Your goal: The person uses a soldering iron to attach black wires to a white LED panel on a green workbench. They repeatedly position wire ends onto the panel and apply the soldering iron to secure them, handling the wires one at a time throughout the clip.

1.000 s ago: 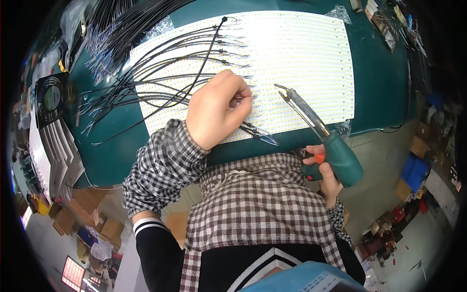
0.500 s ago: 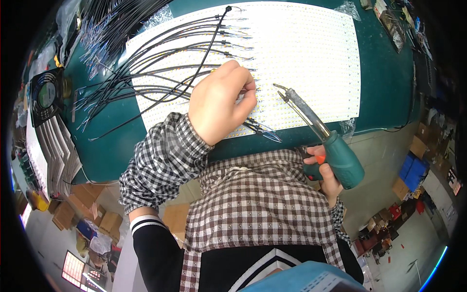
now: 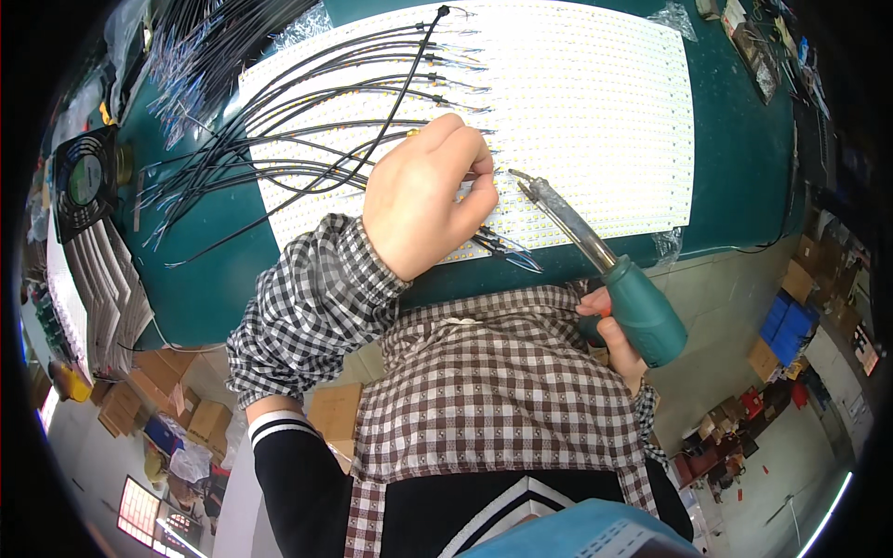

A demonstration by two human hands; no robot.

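Green-handled soldering iron (image 3: 625, 279) slants up-left from the R hand (image 3: 621, 346), right of centre, fingers & thumb wrapped round the handle, prob. so the tip (image 3: 517, 177) can come in at an angle w/o the hand blocking the view. Tip hangs just right of the L hand (image 3: 428, 193), mid-frame, whose thumb & fingertips are drawn close together over the white board (image 3: 595, 121), upper centre; can't tell what, if anything, is pinched, though steadying a fine wire seems likely. Black cables (image 3: 358, 90) cross the board's left half, thin wire ends (image 3: 472, 65) pointing right in a rough column, presumably spaced so each has its own spot. Cable bundle (image 3: 233, 42) lies upper left on the green table (image 3: 744, 177), apparently w/in reach; a black fan (image 3: 84, 181) stands far left, poss. for fumes.
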